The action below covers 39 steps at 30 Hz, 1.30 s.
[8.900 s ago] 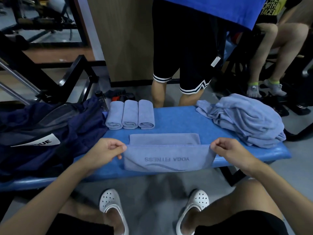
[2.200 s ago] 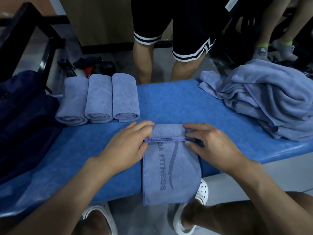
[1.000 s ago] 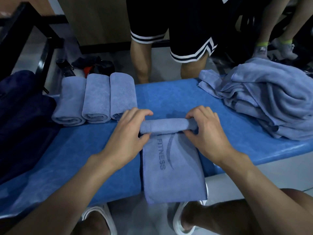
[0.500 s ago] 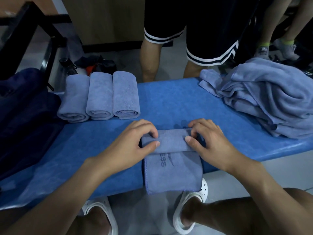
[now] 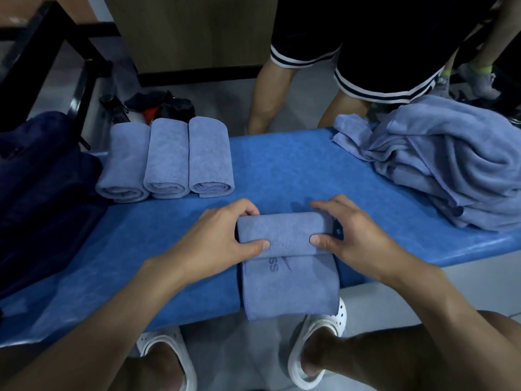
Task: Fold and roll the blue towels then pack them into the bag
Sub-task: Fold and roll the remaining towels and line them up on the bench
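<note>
The left hand (image 5: 217, 238) gripped the left end of a partly rolled blue towel (image 5: 284, 235), fingers curled over the top of the roll and the thumb pressed against its near face. The right hand (image 5: 355, 235) held the right end in the same way, thumb on the near side and fingers hooked over the far side. The roll lay crosswise near the front edge of the blue padded counter (image 5: 282, 165), and its unrolled tail, printed with the letters "SS", hung down over that edge toward the person's white clogs (image 5: 318, 348). To the far left on the counter, three rolled towels (image 5: 166, 159) lay side by side and touching, their spiral ends facing the camera. At the right end sat a loose pile of towels (image 5: 451, 165), crumpled and unfolded. A dark navy bag (image 5: 42, 193) slumped across the left end of the counter, just beside the three rolls. Beyond the counter stood another person in black shorts (image 5: 366, 52) with white striped hems, and a dark bottle (image 5: 112, 108) stood on the floor behind the rolls.
</note>
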Each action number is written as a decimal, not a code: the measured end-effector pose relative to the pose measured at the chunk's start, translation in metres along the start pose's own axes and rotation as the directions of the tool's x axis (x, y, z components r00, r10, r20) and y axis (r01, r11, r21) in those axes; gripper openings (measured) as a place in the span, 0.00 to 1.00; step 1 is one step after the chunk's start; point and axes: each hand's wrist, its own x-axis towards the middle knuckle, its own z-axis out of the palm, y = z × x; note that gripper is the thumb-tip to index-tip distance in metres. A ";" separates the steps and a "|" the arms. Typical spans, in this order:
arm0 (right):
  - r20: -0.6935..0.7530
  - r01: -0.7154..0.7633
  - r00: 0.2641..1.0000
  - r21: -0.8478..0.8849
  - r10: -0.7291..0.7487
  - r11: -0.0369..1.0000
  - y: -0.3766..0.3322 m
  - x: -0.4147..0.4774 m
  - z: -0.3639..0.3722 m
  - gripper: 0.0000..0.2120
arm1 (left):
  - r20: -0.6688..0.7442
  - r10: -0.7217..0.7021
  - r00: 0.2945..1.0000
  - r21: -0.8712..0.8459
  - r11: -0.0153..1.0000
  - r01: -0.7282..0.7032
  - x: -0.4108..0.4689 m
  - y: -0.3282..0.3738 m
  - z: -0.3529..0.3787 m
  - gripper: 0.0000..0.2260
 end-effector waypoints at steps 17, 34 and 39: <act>-0.074 0.112 0.991 -0.005 -0.112 0.994 -0.015 -0.010 -0.005 0.14 | -0.090 0.286 0.954 -0.129 0.946 -0.296 -0.003 0.000 0.009 0.08; 0.142 -0.007 0.990 0.078 -0.004 0.997 -0.017 -0.019 -0.013 0.27 | 0.135 0.240 0.961 0.076 0.965 -0.252 -0.008 -0.001 0.009 0.29; 0.068 -0.090 0.995 0.173 0.080 0.981 -0.017 -0.014 -0.007 0.21 | 0.002 0.266 0.964 0.169 0.950 -0.263 -0.006 -0.005 -0.003 0.26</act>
